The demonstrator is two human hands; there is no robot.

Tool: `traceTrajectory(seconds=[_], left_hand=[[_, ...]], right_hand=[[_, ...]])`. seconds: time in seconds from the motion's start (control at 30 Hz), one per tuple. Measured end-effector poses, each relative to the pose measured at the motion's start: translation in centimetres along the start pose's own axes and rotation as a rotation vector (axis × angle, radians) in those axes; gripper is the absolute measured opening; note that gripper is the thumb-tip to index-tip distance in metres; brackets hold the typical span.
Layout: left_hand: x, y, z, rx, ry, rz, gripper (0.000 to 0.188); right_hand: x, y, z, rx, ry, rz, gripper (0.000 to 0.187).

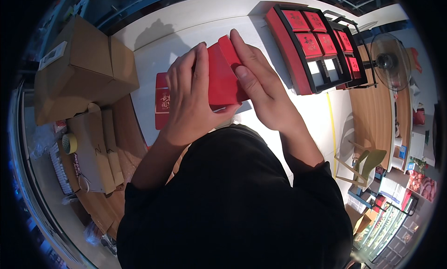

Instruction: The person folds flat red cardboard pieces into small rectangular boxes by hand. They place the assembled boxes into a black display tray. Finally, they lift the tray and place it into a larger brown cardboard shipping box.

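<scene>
Between both hands is a red carton [220, 68], lifted over the white tabletop and tilted. My left hand [190, 94] grips its left side, fingers along the edge and thumb low near the bottom. Along the right side lies my right hand [261, 83], its thumb bent against a narrow raised red flap or edge and its fingers stretched up beside it. Partly hidden behind my left hand, a flat red piece with gold print [161, 101] rests on the table.
At the far right, a black-rimmed red case [298, 78] holds several small red boxes and white-lined compartments; a second case [351, 78] adjoins it. A large cardboard box [88, 69] stands left, above folded cardboard [95, 150] and a tape roll [69, 143]. A fan [384, 61] is farther right.
</scene>
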State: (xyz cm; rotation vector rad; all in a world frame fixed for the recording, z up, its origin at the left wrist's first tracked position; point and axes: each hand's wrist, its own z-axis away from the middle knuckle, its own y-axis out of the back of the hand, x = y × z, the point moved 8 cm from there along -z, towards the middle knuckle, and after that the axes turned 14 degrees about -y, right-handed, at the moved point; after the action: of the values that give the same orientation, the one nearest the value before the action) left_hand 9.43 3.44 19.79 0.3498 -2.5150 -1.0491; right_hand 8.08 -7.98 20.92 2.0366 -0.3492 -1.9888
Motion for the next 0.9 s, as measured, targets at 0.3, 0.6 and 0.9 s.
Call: traceTrajectory(seconds=[0.3, 0.6, 0.9], left_hand=[[-0.06, -0.09, -0.04, 0.003, 0.008, 0.001, 0.113], [-0.01, -0.3, 0.11, 0.007, 0.0, 0.01, 0.113], [0.21, -0.2, 0.3, -0.008, 0.019, 0.033, 0.112]], right_hand=[[-0.15, 0.07, -0.02, -0.002, 0.009, -0.018, 0.044], [0.19, 0.25, -0.24, -0.065, -0.02, -0.111, 0.044], [0.09, 0.28, -0.2, -0.123, -0.026, -0.189, 0.045]])
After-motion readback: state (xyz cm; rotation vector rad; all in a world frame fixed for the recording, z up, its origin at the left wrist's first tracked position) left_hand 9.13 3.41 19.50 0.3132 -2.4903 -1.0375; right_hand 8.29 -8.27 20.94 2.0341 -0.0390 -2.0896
